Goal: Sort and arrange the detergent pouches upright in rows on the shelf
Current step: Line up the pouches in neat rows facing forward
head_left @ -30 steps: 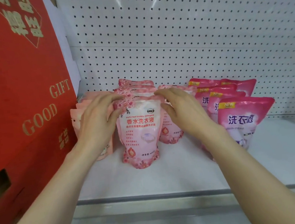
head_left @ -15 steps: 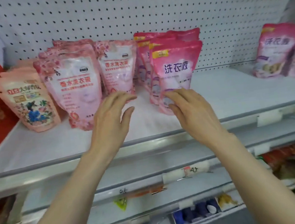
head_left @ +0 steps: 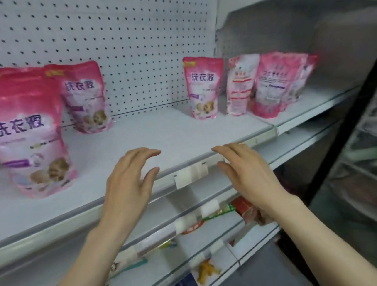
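Hovering open and empty over the shelf's front lip (head_left: 231,148): left hand (head_left: 128,183), right hand (head_left: 245,169). Standing upright beyond, up and right of both, nearer the right hand: 1 stray pink detergent pouch (head_left: 204,88), touching mixed pouches (head_left: 270,85). Waiting far left: matching row (head_left: 21,139).

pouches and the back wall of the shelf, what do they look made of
The pouches look like soft, glossy printed plastic film: their faces shine and their sides bulge and crease. The back wall looks like white painted sheet metal, going by its flat matte face and even rows of small punched holes, though hardboard cannot be ruled out.
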A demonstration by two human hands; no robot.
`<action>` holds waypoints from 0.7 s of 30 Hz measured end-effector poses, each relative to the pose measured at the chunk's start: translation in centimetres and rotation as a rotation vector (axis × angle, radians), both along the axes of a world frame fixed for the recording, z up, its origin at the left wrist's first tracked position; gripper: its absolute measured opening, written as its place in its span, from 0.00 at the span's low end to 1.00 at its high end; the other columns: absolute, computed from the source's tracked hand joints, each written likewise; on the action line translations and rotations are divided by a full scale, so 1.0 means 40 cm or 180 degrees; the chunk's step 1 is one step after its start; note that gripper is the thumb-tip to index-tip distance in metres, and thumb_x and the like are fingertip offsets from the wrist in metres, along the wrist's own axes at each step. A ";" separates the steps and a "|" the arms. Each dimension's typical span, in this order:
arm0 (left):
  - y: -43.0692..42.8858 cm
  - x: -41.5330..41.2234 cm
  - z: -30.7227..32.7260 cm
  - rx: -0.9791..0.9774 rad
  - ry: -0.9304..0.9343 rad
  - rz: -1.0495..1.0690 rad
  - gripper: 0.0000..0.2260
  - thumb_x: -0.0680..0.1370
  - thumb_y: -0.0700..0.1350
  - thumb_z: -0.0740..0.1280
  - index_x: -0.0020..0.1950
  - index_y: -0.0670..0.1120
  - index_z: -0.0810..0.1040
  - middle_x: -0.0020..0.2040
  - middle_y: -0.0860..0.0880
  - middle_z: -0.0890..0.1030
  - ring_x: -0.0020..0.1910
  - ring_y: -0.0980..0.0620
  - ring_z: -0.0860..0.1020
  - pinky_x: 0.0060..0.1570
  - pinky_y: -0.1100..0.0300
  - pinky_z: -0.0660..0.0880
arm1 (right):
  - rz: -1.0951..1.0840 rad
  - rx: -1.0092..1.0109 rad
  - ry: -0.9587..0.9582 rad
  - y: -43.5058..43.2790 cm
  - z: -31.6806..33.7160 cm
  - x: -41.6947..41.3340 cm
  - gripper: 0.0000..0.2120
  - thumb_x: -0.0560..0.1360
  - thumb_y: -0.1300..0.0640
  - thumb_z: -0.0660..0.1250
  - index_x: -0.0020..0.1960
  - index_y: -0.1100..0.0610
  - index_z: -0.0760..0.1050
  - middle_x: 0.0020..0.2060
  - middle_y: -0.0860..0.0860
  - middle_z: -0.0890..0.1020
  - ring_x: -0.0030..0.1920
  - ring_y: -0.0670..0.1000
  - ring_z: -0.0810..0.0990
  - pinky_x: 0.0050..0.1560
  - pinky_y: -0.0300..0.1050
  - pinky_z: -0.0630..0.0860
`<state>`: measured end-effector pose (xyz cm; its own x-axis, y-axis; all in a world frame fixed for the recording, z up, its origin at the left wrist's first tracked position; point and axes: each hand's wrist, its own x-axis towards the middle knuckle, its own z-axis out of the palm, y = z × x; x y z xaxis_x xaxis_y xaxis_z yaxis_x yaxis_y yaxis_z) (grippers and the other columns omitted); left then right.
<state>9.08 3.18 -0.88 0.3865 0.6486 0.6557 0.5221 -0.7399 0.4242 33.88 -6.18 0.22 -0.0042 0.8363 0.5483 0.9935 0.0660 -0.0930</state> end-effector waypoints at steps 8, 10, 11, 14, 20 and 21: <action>0.149 0.315 0.078 -0.0034 0.0150 -0.0305 0.16 0.78 0.46 0.67 0.66 0.53 0.73 0.62 0.54 0.74 0.56 0.55 0.74 0.51 0.61 0.69 | -0.0273 0.0055 0.0166 0.089 0.022 0.295 0.17 0.80 0.56 0.64 0.69 0.55 0.72 0.58 0.52 0.79 0.55 0.57 0.77 0.54 0.50 0.74; 0.205 0.404 0.094 -0.0128 0.0073 -0.0444 0.17 0.78 0.46 0.68 0.67 0.53 0.73 0.61 0.54 0.75 0.56 0.55 0.75 0.54 0.58 0.72 | -0.0336 0.0095 0.0195 0.127 0.021 0.347 0.18 0.80 0.55 0.64 0.69 0.54 0.72 0.59 0.51 0.79 0.56 0.56 0.77 0.54 0.50 0.74; 0.234 0.454 0.100 -0.0211 0.0032 -0.0541 0.18 0.77 0.46 0.68 0.67 0.52 0.73 0.60 0.54 0.75 0.56 0.54 0.76 0.56 0.56 0.74 | -0.0365 0.0124 0.0218 0.144 0.021 0.373 0.18 0.80 0.55 0.64 0.70 0.53 0.72 0.60 0.50 0.79 0.57 0.55 0.76 0.55 0.49 0.74; 0.310 0.615 0.112 -0.0620 -0.0047 -0.0762 0.22 0.77 0.48 0.69 0.70 0.49 0.71 0.61 0.50 0.77 0.57 0.52 0.77 0.59 0.54 0.74 | -0.0481 0.0180 0.0407 0.181 0.021 0.454 0.19 0.80 0.54 0.64 0.71 0.51 0.70 0.62 0.49 0.78 0.60 0.53 0.75 0.58 0.47 0.72; 0.415 0.913 0.093 -0.1090 -0.0170 -0.0855 0.32 0.75 0.46 0.71 0.75 0.46 0.59 0.69 0.47 0.69 0.67 0.48 0.69 0.61 0.55 0.69 | -0.0974 0.0359 0.0951 0.204 -0.003 0.636 0.19 0.81 0.52 0.62 0.72 0.49 0.69 0.63 0.47 0.77 0.61 0.49 0.75 0.59 0.44 0.73; 0.433 0.948 0.087 -0.1266 -0.0244 -0.0769 0.34 0.75 0.45 0.71 0.76 0.44 0.56 0.71 0.45 0.68 0.69 0.45 0.68 0.65 0.52 0.68 | -0.1015 0.0391 0.1031 0.206 -0.010 0.667 0.19 0.81 0.52 0.62 0.71 0.48 0.69 0.62 0.46 0.77 0.61 0.48 0.75 0.59 0.42 0.72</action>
